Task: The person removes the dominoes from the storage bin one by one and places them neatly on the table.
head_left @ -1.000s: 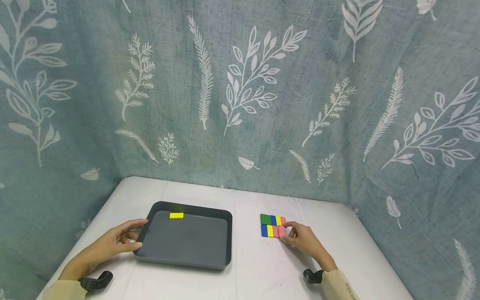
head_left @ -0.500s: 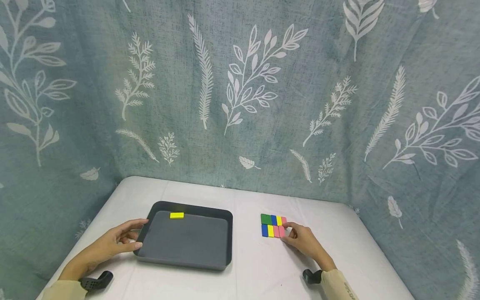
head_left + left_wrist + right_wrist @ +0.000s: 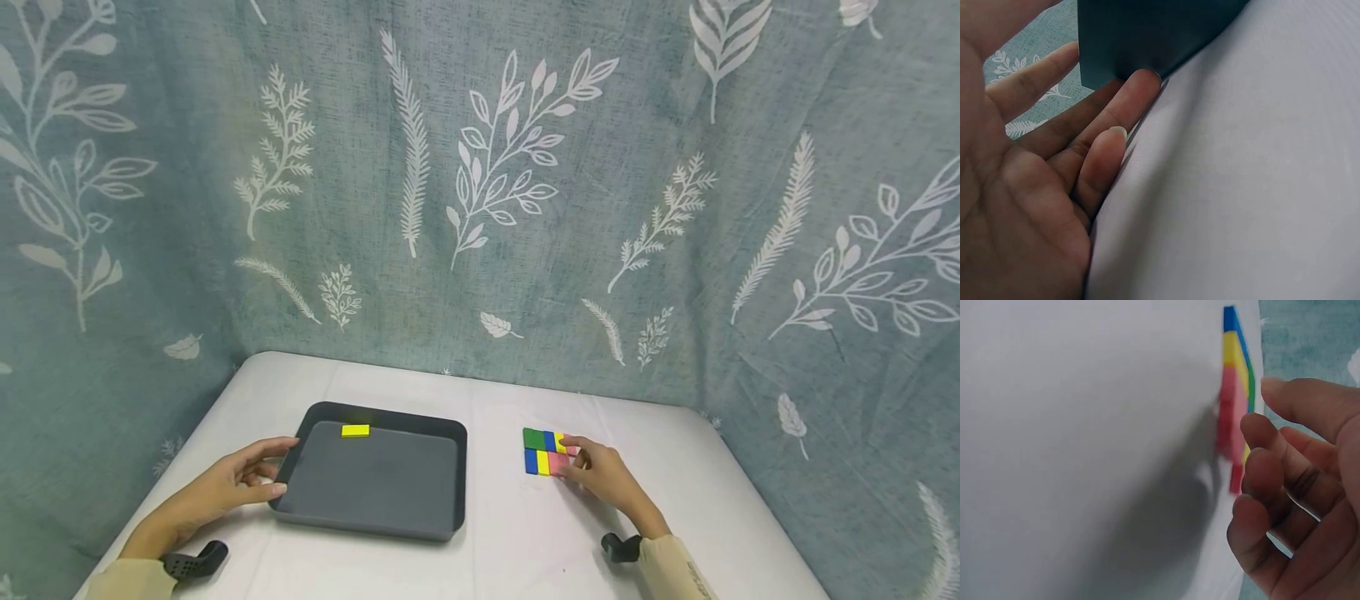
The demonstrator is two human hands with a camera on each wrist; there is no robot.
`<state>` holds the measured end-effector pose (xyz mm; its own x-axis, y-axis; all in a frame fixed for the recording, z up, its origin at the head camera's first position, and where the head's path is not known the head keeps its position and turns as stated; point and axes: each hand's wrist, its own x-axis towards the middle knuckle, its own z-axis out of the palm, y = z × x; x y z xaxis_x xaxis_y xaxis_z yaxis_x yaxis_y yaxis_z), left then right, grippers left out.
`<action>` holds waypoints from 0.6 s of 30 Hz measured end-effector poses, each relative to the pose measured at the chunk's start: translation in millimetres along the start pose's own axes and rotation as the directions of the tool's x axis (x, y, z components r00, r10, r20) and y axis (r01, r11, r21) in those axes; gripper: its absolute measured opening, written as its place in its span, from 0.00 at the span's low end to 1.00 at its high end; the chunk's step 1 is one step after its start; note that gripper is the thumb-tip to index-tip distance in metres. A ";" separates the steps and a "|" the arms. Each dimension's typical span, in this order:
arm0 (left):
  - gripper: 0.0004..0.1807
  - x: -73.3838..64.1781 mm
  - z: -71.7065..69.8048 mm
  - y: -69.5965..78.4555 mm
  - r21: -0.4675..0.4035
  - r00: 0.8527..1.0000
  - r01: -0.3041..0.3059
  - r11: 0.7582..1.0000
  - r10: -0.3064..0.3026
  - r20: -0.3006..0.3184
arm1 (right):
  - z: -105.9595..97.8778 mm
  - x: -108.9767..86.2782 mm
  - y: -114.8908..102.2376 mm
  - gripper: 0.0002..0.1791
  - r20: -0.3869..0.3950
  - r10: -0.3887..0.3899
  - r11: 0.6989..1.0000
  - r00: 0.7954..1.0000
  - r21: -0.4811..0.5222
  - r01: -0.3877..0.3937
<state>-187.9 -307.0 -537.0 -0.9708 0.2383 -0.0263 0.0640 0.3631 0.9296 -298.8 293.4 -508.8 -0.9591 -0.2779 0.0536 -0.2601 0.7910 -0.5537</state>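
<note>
My left hand point(image 3: 225, 487) is at the left side of a dark grey rectangular tray point(image 3: 367, 528), its fingertips right at the rim and wall. The left wrist view shows its fingers point(image 3: 1132, 103) against the tray's outer wall. A yellow block point(image 3: 356, 431) lies inside the tray near the back wall. To the right, small green, blue, yellow and pink blocks point(image 3: 542, 462) lie flat in two rows. My right hand point(image 3: 603, 477) hovers at their right end, thumb and forefinger apart, partly hiding the pink blocks point(image 3: 1230, 415). Nothing shows between its fingers in the right wrist view.
A white cloth covers the table point(image 3: 495, 550). Behind and on both sides hangs a green-blue curtain point(image 3: 360, 208) with white leaf prints. A black strap device point(image 3: 197, 560) sits on each wrist.
My right hand has shifted slightly left, its forefinger now over the far row's yellow block. The near row's end pink block, earlier askew, straightened into line. My left hand and the tray stay put.
</note>
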 end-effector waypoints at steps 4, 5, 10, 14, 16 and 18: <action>0.40 -0.7 -2.1 -0.3 -0.001 1.000 -0.005 1.000 0.005 0.014 | 0.7 6.6 -14.8 0.26 0.008 -0.073 0.997 0.997 0.025 0.073; 0.40 -0.8 -2.5 -0.5 -0.006 1.000 -0.003 1.000 0.003 0.018 | 1.3 8.6 -19.1 0.26 0.012 -0.088 0.996 0.996 0.031 0.088; 0.39 -0.8 -3.8 -1.5 -0.011 1.000 -0.003 1.000 0.004 0.028 | 5.8 20.3 -44.2 0.26 0.031 -0.146 0.987 0.989 0.074 0.144; 0.39 -0.4 -4.6 -2.1 -0.007 1.000 -0.010 1.000 0.010 0.030 | 13.0 30.2 -64.3 0.24 0.040 -0.205 0.975 0.978 0.091 0.201; 0.39 -0.3 -4.8 -2.1 -0.008 0.999 -0.009 1.000 0.009 0.031 | 17.3 34.2 -73.8 0.24 0.042 -0.233 0.970 0.972 0.086 0.229; 0.39 -0.1 -4.9 -1.7 -0.018 0.999 -0.007 1.000 0.008 0.037 | 22.2 38.2 -82.6 0.24 0.043 -0.256 0.965 0.966 0.074 0.253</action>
<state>-189.1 -312.1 -536.7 -0.9611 0.2741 -0.0328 0.0664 0.3449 0.9363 -311.4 205.4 -479.4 -0.8548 -0.4944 0.1580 -0.4851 0.6526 -0.5821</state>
